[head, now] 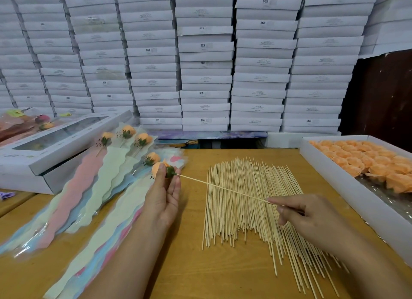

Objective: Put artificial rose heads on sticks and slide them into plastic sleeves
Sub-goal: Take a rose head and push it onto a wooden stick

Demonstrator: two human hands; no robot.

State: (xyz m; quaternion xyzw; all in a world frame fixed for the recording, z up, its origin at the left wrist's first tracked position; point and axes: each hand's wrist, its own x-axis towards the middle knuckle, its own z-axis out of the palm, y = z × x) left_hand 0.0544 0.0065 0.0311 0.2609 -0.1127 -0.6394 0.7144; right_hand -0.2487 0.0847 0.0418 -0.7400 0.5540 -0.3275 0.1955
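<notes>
My left hand [163, 193] holds an orange rose head [158, 168] with a green base by the fingertips, above the sleeves. My right hand [296, 212] pinches a thin wooden stick [223, 188] near its rear end; the stick's tip meets the green base of the rose head. A spread pile of sticks [249, 200] lies on the wooden table under the held stick. Pastel plastic sleeves [73, 200] lie at the left, several with orange roses [142, 139] on sticks inside. A white tray [347, 187] at the right holds many loose orange rose heads [365, 160].
A white window box [44, 147] stands at the back left on the table [191, 265]. Tall stacks of white flat boxes [205, 60] fill the wall behind. A dark panel [383, 93] stands at the far right.
</notes>
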